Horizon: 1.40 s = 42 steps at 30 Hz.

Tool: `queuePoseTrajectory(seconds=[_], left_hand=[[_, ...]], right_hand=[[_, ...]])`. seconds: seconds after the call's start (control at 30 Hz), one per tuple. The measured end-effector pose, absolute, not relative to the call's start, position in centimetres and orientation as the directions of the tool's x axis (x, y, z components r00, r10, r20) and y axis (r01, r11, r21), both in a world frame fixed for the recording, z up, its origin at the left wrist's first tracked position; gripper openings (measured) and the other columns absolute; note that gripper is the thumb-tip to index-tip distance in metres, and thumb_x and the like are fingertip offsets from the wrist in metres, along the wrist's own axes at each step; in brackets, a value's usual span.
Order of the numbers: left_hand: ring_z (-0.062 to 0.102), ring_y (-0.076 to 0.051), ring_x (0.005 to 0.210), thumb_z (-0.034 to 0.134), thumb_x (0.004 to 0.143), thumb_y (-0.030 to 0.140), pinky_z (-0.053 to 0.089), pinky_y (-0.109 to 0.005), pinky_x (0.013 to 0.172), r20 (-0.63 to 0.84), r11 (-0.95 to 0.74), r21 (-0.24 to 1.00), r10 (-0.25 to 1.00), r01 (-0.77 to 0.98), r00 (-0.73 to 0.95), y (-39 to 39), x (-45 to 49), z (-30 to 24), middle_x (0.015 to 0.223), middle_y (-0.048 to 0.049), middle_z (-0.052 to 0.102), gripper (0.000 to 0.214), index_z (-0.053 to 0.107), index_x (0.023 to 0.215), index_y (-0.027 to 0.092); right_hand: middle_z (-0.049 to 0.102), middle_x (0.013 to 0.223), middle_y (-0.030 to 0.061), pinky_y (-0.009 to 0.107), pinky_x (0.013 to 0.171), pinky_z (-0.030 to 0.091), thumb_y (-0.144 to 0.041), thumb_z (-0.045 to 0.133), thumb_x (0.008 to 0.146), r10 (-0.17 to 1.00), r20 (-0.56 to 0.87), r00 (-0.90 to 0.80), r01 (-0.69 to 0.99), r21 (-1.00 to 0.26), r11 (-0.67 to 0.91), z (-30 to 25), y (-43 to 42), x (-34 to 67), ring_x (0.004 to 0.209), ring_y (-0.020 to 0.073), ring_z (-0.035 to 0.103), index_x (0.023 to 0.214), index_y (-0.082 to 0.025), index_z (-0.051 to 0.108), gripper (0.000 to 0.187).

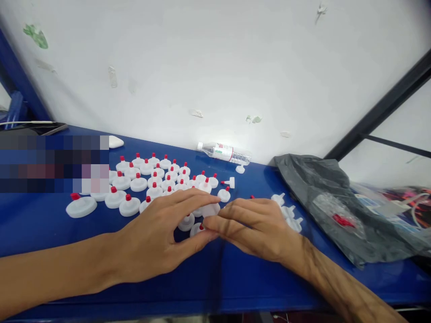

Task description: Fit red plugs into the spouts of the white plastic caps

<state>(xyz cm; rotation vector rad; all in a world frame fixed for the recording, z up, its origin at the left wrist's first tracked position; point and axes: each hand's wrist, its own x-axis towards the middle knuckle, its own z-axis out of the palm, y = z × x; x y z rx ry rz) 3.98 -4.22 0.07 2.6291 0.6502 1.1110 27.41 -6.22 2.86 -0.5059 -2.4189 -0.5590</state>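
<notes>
A translucent white nozzle cap (210, 210) is between my two hands, just above the blue table. My left hand (164, 226) curves around it, thumb below and fingers above. From the other side, the bunched fingers of my right hand (252, 224) reach its edge and hide part of it. Many white nozzle caps with red tips (129, 205) stand upright to the left and behind my left hand. One red-tipped cap (229, 182) lies on its side beyond my hands. Several white caps without red tips (289, 211) lie to the right of my right hand.
A clear plastic bottle (224, 152) lies against the white wall, with a small white cap (240, 169) before it. At right, a grey plastic bag (336, 179) carries a clear bag of red tips (343, 220). A dark flat device (50, 128) lies far left.
</notes>
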Motion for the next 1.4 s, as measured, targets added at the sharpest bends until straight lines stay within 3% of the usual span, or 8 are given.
queuePoseTrajectory(seconds=[0.2, 0.37, 0.7, 0.97, 1.4], left_hand=[[0.069, -0.022, 0.118, 0.063, 0.096, 0.021, 0.059, -0.033, 0.101, 0.650, -0.889, 0.354, 0.456, 0.289, 0.607, -4.47, 4.20, 0.62, 0.128, -0.0031, 0.070, 0.041, 0.052, 0.135, 0.027], [0.073, -0.021, 0.108, 0.063, 0.096, 0.023, 0.062, -0.031, 0.093, 0.683, -0.892, 0.361, 0.451, 0.271, 0.575, -4.46, 4.34, 0.40, 0.122, -0.0025, 0.073, 0.035, 0.054, 0.130, 0.028], [0.071, -0.017, 0.103, 0.061, 0.084, 0.008, 0.058, -0.029, 0.095, 0.606, -0.867, 0.439, 0.479, 0.236, 0.635, -4.52, 4.35, 0.81, 0.116, -0.0002, 0.072, 0.041, 0.058, 0.121, 0.026], [0.070, -0.020, 0.099, 0.063, 0.078, 0.010, 0.057, -0.030, 0.089, 0.669, -0.918, 0.288, 0.396, 0.272, 0.629, -4.18, 4.01, 0.34, 0.113, -0.0026, 0.073, 0.038, 0.059, 0.113, 0.023], [0.070, -0.016, 0.086, 0.062, 0.077, 0.011, 0.058, -0.030, 0.076, 0.748, -0.949, 0.163, 0.298, 0.272, 0.593, -4.41, 3.82, 0.69, 0.107, 0.0005, 0.072, 0.046, 0.055, 0.119, 0.027]], right_hand=[[0.074, 0.081, -0.0014, 0.024, 0.052, 0.039, -0.017, 0.060, 0.102, 0.202, 0.627, -0.752, 0.454, 0.270, 0.849, 2.63, -6.08, 27.32, 0.067, 0.0090, 0.066, 0.102, -0.018, 0.072, 0.011], [0.076, 0.087, -0.0013, 0.024, 0.054, 0.040, -0.015, 0.058, 0.104, 0.236, 0.610, -0.756, 0.456, 0.233, 0.859, 2.73, -6.17, 27.32, 0.071, 0.0083, 0.068, 0.104, -0.018, 0.072, 0.014], [0.077, 0.088, -0.0006, 0.023, 0.055, 0.048, -0.018, 0.045, 0.109, 0.239, 0.588, -0.773, 0.436, 0.218, 0.873, 2.84, -6.40, 27.00, 0.071, 0.0090, 0.068, 0.104, -0.018, 0.073, 0.028], [0.078, 0.088, -0.0043, 0.022, 0.057, 0.046, -0.013, 0.055, 0.105, 0.196, 0.604, -0.772, 0.414, 0.245, 0.877, 2.32, -6.33, 26.79, 0.073, 0.0074, 0.069, 0.097, -0.021, 0.073, 0.021], [0.075, 0.084, -0.0057, 0.023, 0.057, 0.046, -0.014, 0.059, 0.102, 0.168, 0.615, -0.770, 0.395, 0.253, 0.883, 2.16, -6.72, 26.56, 0.073, 0.0074, 0.068, 0.099, -0.021, 0.074, 0.016]])
